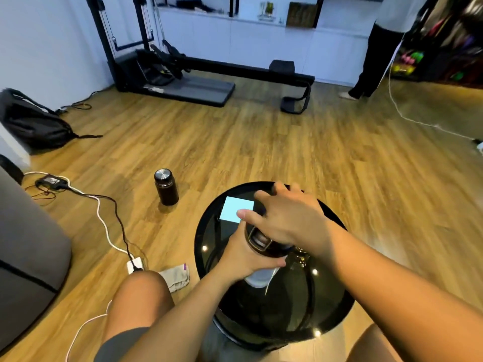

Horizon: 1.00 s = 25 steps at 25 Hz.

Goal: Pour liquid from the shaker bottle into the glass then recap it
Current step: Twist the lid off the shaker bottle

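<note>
The shaker bottle [258,279] stands on the round black glass table [209,231], with a pale body and a dark lid [261,242]. My left hand [245,253] is wrapped around its upper body from the left. My right hand [285,218] lies over the dark lid from above, fingers curled on it and thumb pointing left. A clear glass [299,258] stands just right of the bottle, mostly hidden under my right wrist. Whether it holds liquid I cannot tell.
A light blue card [232,210] lies on the table's far side. A dark flask [166,188] with a metal cap stands on the wooden floor to the left. Cables, a charger [134,265] and a folded cloth [176,279] lie near my left knee. A person [376,48] stands far right.
</note>
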Each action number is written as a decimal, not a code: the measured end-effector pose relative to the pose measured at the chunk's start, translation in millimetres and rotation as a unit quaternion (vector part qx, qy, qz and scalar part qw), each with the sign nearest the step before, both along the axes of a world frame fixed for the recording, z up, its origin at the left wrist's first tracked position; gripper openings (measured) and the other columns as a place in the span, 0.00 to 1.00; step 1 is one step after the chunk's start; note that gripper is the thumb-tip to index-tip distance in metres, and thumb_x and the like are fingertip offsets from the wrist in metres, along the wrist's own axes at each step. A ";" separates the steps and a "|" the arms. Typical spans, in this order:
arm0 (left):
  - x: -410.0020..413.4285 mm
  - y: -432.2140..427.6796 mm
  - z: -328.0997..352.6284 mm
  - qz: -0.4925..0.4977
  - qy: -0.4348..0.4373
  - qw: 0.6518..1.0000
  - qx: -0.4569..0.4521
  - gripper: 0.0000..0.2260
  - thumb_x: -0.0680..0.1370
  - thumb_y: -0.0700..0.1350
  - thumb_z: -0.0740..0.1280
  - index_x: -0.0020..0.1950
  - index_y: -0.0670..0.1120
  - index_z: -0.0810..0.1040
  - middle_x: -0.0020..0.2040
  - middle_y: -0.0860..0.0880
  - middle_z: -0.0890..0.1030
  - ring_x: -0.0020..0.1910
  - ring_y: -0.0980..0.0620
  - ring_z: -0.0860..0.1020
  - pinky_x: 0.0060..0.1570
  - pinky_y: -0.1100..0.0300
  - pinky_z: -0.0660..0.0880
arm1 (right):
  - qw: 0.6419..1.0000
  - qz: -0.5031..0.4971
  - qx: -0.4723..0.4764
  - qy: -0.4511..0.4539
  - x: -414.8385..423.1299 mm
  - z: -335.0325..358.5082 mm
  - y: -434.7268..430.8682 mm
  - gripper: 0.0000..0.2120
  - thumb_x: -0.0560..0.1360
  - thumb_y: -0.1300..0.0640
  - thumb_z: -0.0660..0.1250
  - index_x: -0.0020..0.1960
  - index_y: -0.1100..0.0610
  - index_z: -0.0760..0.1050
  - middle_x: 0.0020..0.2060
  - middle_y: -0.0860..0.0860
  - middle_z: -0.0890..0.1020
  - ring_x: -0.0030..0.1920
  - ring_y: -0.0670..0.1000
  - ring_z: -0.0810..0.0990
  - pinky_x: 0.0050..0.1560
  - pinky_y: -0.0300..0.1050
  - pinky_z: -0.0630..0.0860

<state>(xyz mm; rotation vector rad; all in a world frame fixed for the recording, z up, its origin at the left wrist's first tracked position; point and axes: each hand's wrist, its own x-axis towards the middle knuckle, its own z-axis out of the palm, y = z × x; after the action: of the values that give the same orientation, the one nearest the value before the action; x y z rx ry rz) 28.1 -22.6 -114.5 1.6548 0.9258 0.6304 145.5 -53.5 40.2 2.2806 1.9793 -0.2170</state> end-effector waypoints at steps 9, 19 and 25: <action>1.6 3.5 2.6 -0.017 -0.024 1.000 -0.007 0.43 0.59 0.52 0.88 0.70 0.53 0.74 0.61 0.57 0.84 0.63 0.59 0.82 0.59 0.67 0.79 | 0.980 0.101 0.000 0.170 7.0 7.1 -0.2 0.28 0.73 0.35 0.64 0.70 0.44 0.74 0.62 0.49 0.79 0.65 0.55 0.74 0.67 0.57 0.70; 1.1 3.7 4.5 -0.040 -0.028 0.999 -0.004 0.43 0.61 0.52 0.87 0.72 0.48 0.73 0.64 0.53 0.84 0.65 0.57 0.82 0.66 0.59 0.79 | 0.970 0.137 -0.088 0.181 6.8 16.2 -4.1 0.28 0.70 0.40 0.72 0.68 0.44 0.74 0.62 0.45 0.76 0.67 0.50 0.72 0.76 0.62 0.58; 0.1 4.3 8.0 -0.031 -0.018 0.999 -0.016 0.44 0.59 0.54 0.87 0.70 0.52 0.72 0.59 0.53 0.86 0.60 0.59 0.84 0.63 0.53 0.82 | 0.996 -0.036 -0.085 -0.021 -4.7 -2.3 3.2 0.31 0.78 0.33 0.54 0.74 0.48 0.68 0.68 0.58 0.75 0.64 0.62 0.77 0.53 0.54 0.71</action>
<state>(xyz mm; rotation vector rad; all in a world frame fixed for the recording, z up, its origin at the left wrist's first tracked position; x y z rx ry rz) 28.2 -18.3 -106.5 1.6318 0.8521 0.5984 140.8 -50.3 37.9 2.2311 1.7872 -0.3276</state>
